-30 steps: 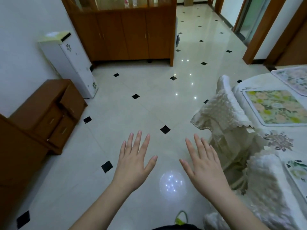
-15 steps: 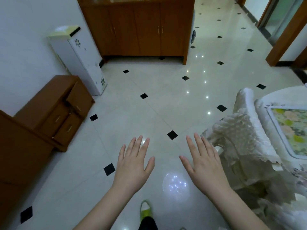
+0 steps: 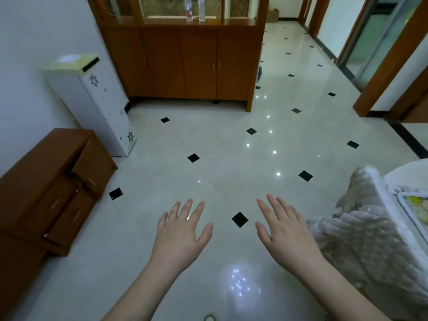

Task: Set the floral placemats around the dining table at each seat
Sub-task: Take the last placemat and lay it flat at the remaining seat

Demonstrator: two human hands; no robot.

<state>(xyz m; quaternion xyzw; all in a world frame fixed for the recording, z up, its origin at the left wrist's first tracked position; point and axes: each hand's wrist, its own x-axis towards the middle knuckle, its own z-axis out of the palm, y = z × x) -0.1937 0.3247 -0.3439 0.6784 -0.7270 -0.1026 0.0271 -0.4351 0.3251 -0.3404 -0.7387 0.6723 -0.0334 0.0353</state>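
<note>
Hovering over tiled floor: left hand, right hand, fingers spread, empty; no legible writing.

The glossy cream tiled floor carries small black diamond insets. The tall white cabinet bears dark flower prints under a pale yellow top. The wooden sideboard is reddish-brown, and the floral placemat shows yellow and green.

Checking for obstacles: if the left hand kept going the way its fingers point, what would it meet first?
Probably nothing close: the left hand points over bare floor toward the wooden cabinet; depth is unclear.
</note>
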